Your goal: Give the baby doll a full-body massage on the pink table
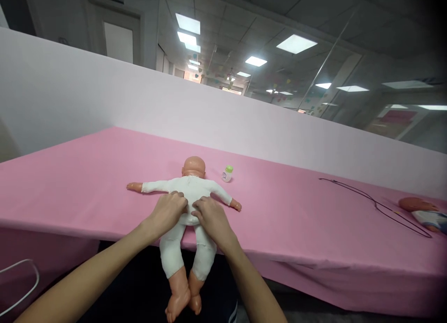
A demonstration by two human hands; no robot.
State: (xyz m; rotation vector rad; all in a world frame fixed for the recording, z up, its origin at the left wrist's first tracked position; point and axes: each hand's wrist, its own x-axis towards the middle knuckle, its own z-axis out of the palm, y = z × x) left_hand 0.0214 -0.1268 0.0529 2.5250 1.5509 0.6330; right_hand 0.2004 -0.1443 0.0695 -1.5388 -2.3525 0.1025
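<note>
A baby doll point(193, 188) with a white cloth body lies face down across the near edge of the pink-covered table. Its arms are spread out, and its legs hang over the edge toward me. My left hand point(172, 205) rests on the left side of its lower back, fingers curled in against the cloth. Opposite it, my right hand point(208, 215) has bent fingers pressed to the right side of the back. A narrow strip of white cloth shows between the two hands. My fingertips are partly hidden. Beyond the doll's right-hand arm stands a small bottle point(227, 174) with a green cap.
The pink cloth point(286, 211) covers the long table and drapes over its front. A black cable point(363, 195) lies at the right, near another doll point(419, 205) at the edge of view. A white partition point(223, 122) runs behind. A white cord point(35, 271) hangs at lower left.
</note>
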